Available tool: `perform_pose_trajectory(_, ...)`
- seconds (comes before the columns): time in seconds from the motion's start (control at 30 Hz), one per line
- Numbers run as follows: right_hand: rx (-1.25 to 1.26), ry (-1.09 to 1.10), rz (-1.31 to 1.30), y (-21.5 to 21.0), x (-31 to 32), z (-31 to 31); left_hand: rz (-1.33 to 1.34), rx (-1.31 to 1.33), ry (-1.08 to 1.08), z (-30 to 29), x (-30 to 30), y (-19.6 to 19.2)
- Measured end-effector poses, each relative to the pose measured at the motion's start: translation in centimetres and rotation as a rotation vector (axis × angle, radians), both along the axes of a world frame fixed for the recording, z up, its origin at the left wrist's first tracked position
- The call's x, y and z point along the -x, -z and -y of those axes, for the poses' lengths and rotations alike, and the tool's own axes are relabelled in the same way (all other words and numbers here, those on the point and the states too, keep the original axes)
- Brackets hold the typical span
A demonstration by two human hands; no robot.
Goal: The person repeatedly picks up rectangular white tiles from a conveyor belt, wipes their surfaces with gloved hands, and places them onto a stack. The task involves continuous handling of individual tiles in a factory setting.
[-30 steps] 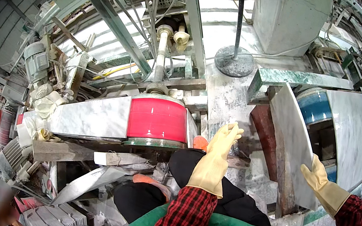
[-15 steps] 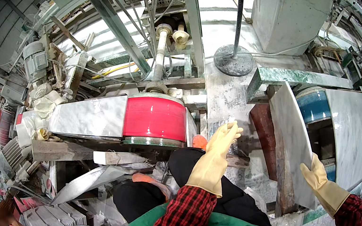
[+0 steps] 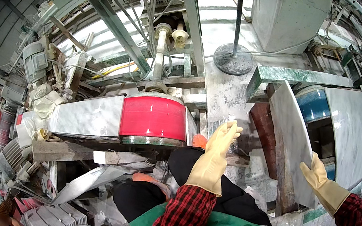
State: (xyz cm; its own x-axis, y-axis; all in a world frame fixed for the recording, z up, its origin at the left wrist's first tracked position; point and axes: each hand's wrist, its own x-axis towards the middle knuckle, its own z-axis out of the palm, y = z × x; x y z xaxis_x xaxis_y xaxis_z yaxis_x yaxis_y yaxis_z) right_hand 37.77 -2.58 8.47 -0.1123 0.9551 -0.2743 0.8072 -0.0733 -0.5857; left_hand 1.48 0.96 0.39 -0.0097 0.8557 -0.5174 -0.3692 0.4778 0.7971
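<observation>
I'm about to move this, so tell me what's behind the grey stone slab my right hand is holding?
Behind the tilted grey stone slab held by your right hand sit a blue drum and a marble-faced guard. A dark red block stands at its left. The drum's lower part is hidden.

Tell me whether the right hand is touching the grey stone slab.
Touching. The head view shows the right hand in a yellow glove gripping the lower edge of the tilted grey stone slab.

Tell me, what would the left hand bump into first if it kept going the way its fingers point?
Probably the grey stone surface just beyond the left hand; depth is hard to judge here.
</observation>
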Motion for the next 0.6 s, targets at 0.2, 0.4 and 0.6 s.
perform_pose_trajectory(0.2, 0.022, 0.008, 0.038, -0.8, 0.5, 0.0, 0.011, 0.024, -0.022, 0.2, -0.2, -0.2)
perform_pose_trajectory(0.4, 0.042, 0.017, 0.046, -1.0, 0.6, -0.1, 0.002, -0.013, 0.002, 0.3, 0.0, -0.4)
perform_pose_trajectory(0.6, 0.039, 0.018, 0.018, -0.1, -0.2, -0.1, -0.009, 0.002, -0.011, 0.2, -0.1, 0.4)
